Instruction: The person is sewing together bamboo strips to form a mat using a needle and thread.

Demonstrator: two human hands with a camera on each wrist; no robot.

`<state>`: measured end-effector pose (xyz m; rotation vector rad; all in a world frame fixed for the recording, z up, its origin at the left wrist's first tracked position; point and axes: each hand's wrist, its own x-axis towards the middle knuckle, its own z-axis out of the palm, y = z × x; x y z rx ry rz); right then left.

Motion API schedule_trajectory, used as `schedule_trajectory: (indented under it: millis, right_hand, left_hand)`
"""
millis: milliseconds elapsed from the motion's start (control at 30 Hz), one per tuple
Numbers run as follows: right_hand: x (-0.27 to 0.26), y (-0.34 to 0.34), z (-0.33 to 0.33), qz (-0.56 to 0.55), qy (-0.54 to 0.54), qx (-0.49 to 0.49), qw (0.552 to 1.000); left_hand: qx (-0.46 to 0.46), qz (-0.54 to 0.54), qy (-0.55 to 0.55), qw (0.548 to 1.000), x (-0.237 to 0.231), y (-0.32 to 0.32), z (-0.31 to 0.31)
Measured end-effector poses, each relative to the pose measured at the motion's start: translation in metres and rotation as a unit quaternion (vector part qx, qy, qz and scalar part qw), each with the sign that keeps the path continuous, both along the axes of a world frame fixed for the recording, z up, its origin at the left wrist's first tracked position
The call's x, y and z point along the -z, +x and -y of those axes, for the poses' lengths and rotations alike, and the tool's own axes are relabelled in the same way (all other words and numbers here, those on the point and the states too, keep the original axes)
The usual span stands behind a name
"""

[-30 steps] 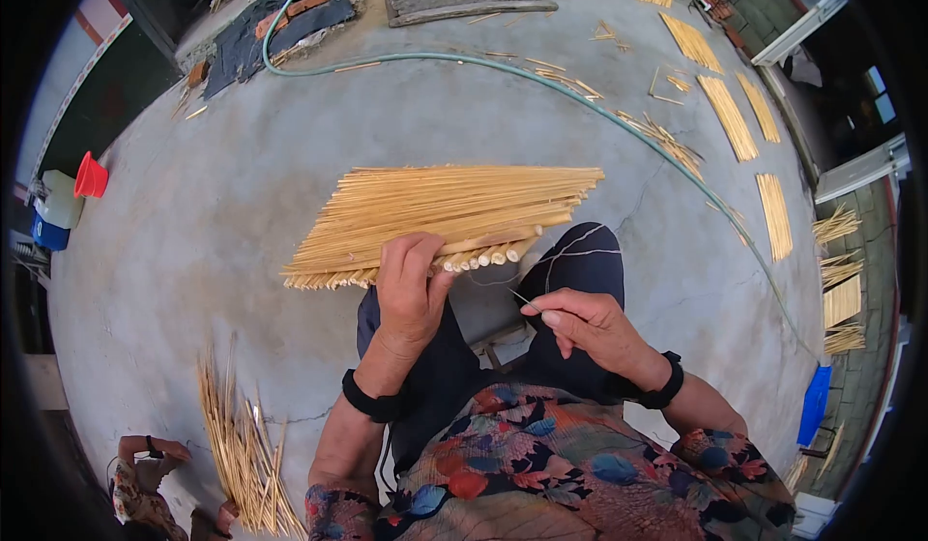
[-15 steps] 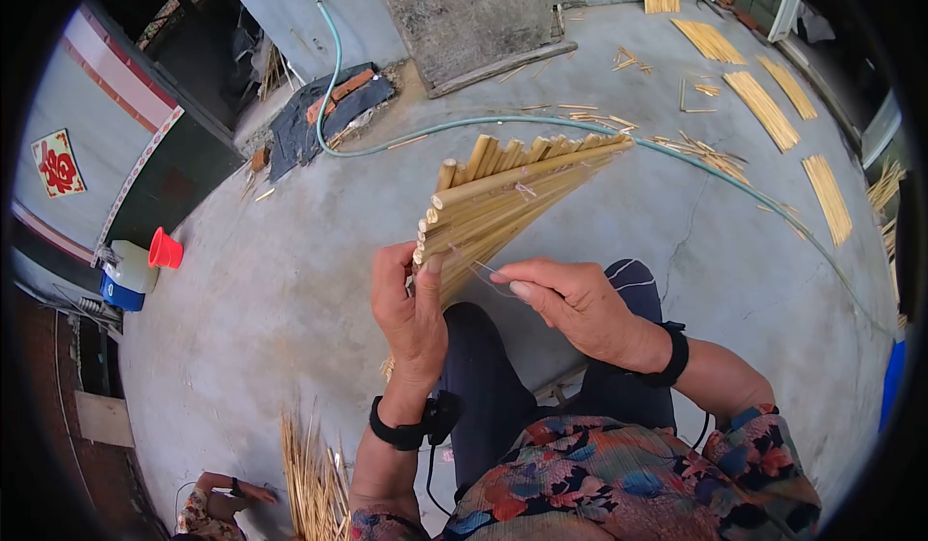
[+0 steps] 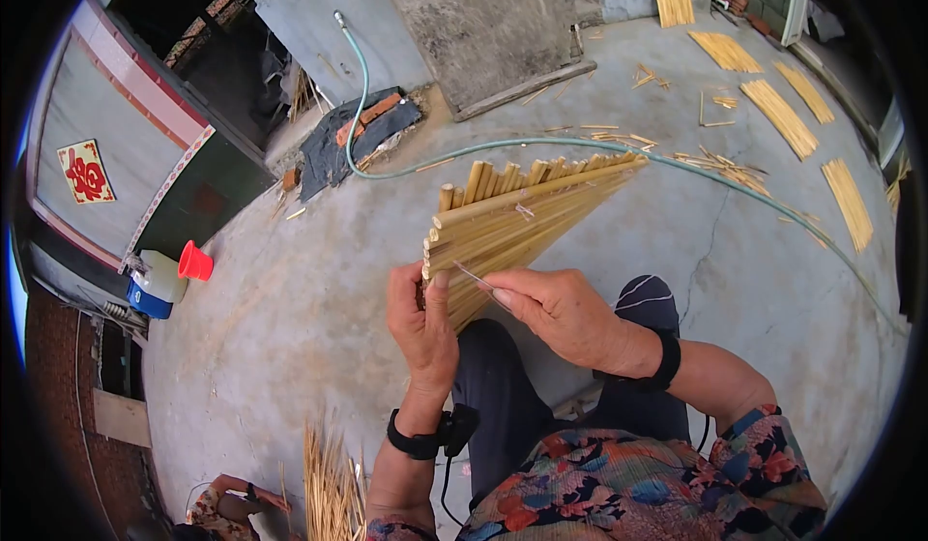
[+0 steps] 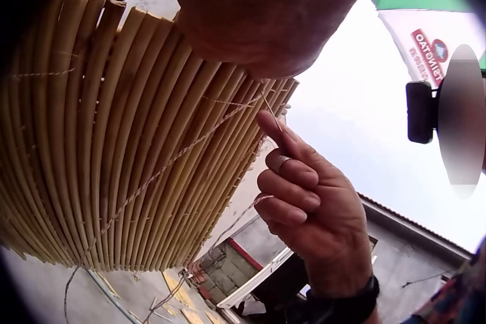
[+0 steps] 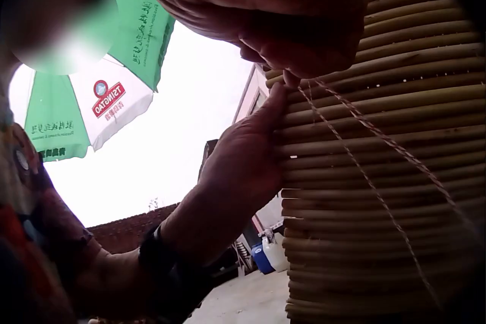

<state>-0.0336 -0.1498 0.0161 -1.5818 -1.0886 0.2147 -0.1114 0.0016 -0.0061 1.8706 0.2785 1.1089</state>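
Observation:
A mat of pale stalks (image 3: pixel 522 222), joined by twine, is held tilted above the knees in the head view. My left hand (image 3: pixel 423 326) grips its near left edge, thumb in front and fingers behind. Pinched between thumb and fingers of my right hand (image 3: pixel 580 321) is a thin needle (image 3: pixel 472 275), its tip against the stalks beside the left thumb. In the left wrist view twine (image 4: pixel 156 176) runs slantwise across the stalks (image 4: pixel 114 126), and the right hand (image 4: pixel 315 195) is at their edge. Two strands of twine (image 5: pixel 387 138) cross the mat in the right wrist view.
A green hose (image 3: pixel 503 143) curves over the concrete floor behind the mat. Stalk panels (image 3: pixel 778 116) lie at the right, a loose stalk bundle (image 3: pixel 332 478) at the lower left. A red bucket (image 3: pixel 195 262) stands left; another person's arm (image 3: pixel 242 488) shows at bottom left.
The mat has swung from lying nearly flat to tilted, with its twine-tied face showing. My right hand has moved in against the stalks with the needle. The head view has turned.

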Motion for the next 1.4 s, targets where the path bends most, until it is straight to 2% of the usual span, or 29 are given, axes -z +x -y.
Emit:
schedule_trajectory:
  millis: [100,267,367,467,700,767,1000,1267,1367,1400]
  right_hand:
    - [0.001,0.001,-0.001,0.025,0.000,0.008,1.000]
    - [-0.008,0.000,0.002,0.000,-0.036,-0.006,0.999]
    - [-0.002,0.000,0.000,0.020,-0.003,0.001,1.000]
    - [-0.011,-0.001,0.002,-0.001,-0.027,-0.005,1.000]
    - [-0.014,-0.003,0.007,0.005,-0.043,-0.006,0.999]
    - [-0.014,-0.003,0.007,-0.024,-0.053,-0.009,0.998]
    - [-0.009,-0.002,0.009,0.002,-0.035,0.002,0.999]
    - [-0.019,-0.004,0.015,-0.013,-0.085,-0.007,0.996]
    - [-0.024,-0.006,0.026,-0.052,-0.105,-0.024,0.993]
    - [-0.026,-0.009,0.033,-0.054,-0.117,-0.023,0.991]
  left_hand:
    - [-0.004,-0.002,-0.001,1.000,0.002,0.001,-0.001]
    - [0.002,0.004,-0.013,1.000,0.006,0.000,-0.001]
    - [0.011,0.010,-0.023,1.000,0.009,0.001,-0.001]
    - [0.019,0.018,-0.045,0.999,0.008,0.002,0.000]
    - [0.014,0.016,-0.026,0.999,0.008,0.002,0.002]
    - [0.013,0.017,-0.022,1.000,0.009,0.001,0.003]
    - [0.008,0.014,-0.014,1.000,0.010,0.002,0.006]
    - [0.003,0.017,0.000,1.000,0.014,-0.001,0.011]
    - [0.003,-0.026,0.013,1.000,0.015,-0.008,0.023]
    - [0.009,-0.011,0.047,0.999,0.018,-0.011,0.028]
